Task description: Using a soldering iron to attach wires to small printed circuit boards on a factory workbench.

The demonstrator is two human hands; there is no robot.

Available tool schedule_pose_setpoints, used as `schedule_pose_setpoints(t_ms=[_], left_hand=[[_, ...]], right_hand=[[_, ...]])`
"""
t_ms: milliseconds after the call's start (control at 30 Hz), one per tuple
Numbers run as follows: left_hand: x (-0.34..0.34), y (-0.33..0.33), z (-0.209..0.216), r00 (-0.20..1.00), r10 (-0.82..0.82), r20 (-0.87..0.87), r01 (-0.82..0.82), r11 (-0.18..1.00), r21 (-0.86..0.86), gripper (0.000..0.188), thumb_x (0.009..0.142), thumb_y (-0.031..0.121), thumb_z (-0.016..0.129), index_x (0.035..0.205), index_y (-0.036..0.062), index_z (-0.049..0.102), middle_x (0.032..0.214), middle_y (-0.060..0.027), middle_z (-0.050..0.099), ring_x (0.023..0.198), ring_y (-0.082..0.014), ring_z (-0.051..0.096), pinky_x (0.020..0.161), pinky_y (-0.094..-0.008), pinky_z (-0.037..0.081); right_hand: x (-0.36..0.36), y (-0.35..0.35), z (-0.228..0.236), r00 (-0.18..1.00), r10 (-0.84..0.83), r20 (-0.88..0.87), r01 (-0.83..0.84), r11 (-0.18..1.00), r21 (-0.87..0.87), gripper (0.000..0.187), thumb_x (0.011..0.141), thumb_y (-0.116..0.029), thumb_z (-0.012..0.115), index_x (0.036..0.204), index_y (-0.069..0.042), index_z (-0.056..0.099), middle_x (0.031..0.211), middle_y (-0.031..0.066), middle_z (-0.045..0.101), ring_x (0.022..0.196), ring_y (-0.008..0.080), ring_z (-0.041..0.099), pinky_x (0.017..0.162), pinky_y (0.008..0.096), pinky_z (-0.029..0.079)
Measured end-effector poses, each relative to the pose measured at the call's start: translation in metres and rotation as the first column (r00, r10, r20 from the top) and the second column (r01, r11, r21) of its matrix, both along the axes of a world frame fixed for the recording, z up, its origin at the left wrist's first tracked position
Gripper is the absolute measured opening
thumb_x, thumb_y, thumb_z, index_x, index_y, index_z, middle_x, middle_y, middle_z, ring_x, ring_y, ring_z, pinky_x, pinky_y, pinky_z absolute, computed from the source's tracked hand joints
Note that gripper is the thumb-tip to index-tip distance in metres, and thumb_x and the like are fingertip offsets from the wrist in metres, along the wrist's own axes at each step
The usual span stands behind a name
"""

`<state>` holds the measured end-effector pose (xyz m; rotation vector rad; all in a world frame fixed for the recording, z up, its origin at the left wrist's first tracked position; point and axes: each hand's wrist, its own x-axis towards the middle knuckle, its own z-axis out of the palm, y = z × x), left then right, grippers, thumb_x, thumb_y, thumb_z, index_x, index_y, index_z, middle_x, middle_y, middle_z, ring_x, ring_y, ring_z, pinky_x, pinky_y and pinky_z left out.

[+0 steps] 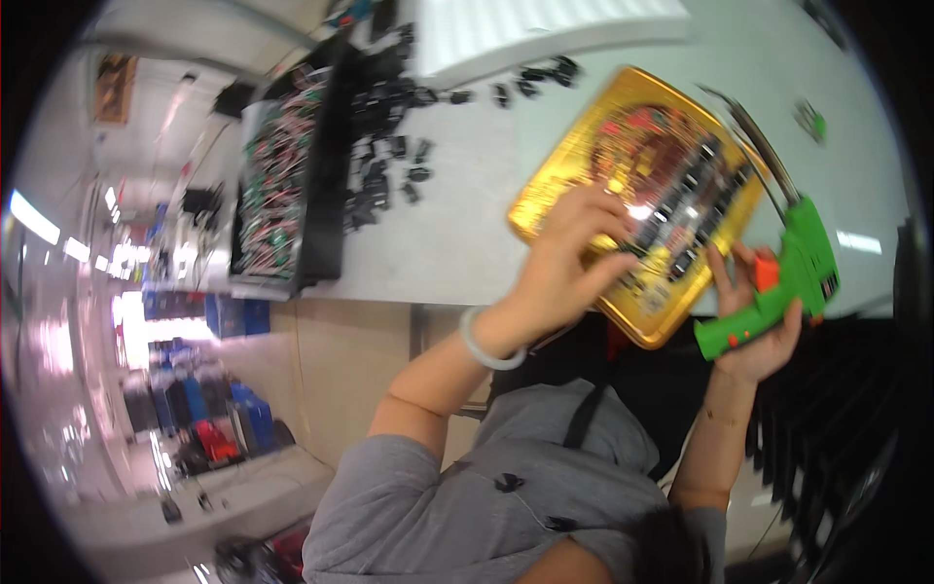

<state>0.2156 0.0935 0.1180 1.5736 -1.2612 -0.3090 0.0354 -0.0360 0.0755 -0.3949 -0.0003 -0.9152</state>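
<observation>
My left hand [576, 255] is over a shallow golden tray [559, 156], its thumb and fingers pinched around a small dark part whose details are blurred. Rows of black parts [669, 212] lie in the tray, with a reddish-brown coil [654, 156] and loose small pieces beyond them. In my right hand [761, 341] is a green soldering gun [803, 255] with an orange-red trigger. Its long metal tip and thin guide tube point away from me, along the tray's right edge.
On the left stands a black bin [326, 185] full of red, green and white wired pieces [277, 195]. Many small black parts [379, 127] are scattered beside it. A white ribbed foam sheet [545, 34] lies at the back, a small green item [809, 122] at the far right.
</observation>
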Motion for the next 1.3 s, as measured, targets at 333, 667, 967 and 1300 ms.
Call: schedule_pose_setpoints(t_ms=[333, 667, 967, 1300], left_hand=[[0.029, 0.061, 0.056, 0.669, -0.345, -0.658, 0.017, 0.892, -0.451, 0.019, 0.085, 0.017, 0.053, 0.094, 0.0062, 0.041, 0.084, -0.0142, 0.059, 0.091, -0.0258, 0.056, 0.086, -0.0425, 0.041], [0.294, 0.182, 0.181, 0.833, 0.324, -0.448, -0.551, 0.555, -0.623, 0.007, 0.090, 0.008, 0.039, 0.095, 0.0045, 0.036, 0.094, -0.0171, 0.055, 0.086, -0.0302, 0.055, 0.081, -0.0424, 0.045], [0.448, 0.220, 0.045, 0.181, 0.760, -0.625, -0.971, 0.240, 0.010, 0.017, 0.076, 0.007, 0.049, 0.092, 0.0019, 0.053, 0.088, -0.0180, 0.059, 0.082, -0.0304, 0.058, 0.075, -0.0431, 0.045], [0.344, 0.079, 0.115, 0.261, 0.694, 0.670, -0.675, 0.628, -0.387, 0.015, 0.068, 0.009, 0.057, 0.082, 0.0044, 0.060, 0.086, -0.0115, 0.058, 0.086, -0.0292, 0.053, 0.079, -0.0371, 0.040]], right_hand=[[-0.001, -0.004, 0.004, 0.995, 0.090, -0.054, -0.098, 0.981, -0.169, 0.052, 0.087, -0.036, 0.036, 0.119, 0.006, 0.038, 0.114, 0.0161, 0.044, 0.114, 0.0286, 0.035, 0.104, 0.0502, 0.018], [0.001, -0.002, 0.009, 0.991, 0.127, -0.033, -0.131, 0.967, -0.220, 0.051, 0.088, -0.032, 0.036, 0.121, 0.007, 0.035, 0.115, 0.0182, 0.045, 0.116, 0.0299, 0.036, 0.105, 0.0483, 0.016], [0.002, 0.002, 0.010, 0.996, 0.077, -0.050, -0.085, 0.979, -0.183, 0.050, 0.087, -0.034, 0.037, 0.118, 0.005, 0.040, 0.115, 0.0143, 0.045, 0.112, 0.0264, 0.038, 0.102, 0.0494, 0.022], [0.002, 0.006, 0.010, 0.981, -0.074, -0.181, 0.044, 0.985, -0.164, 0.047, 0.085, -0.040, 0.040, 0.111, -0.001, 0.044, 0.105, 0.0094, 0.048, 0.106, 0.0236, 0.043, 0.097, 0.0522, 0.028]])
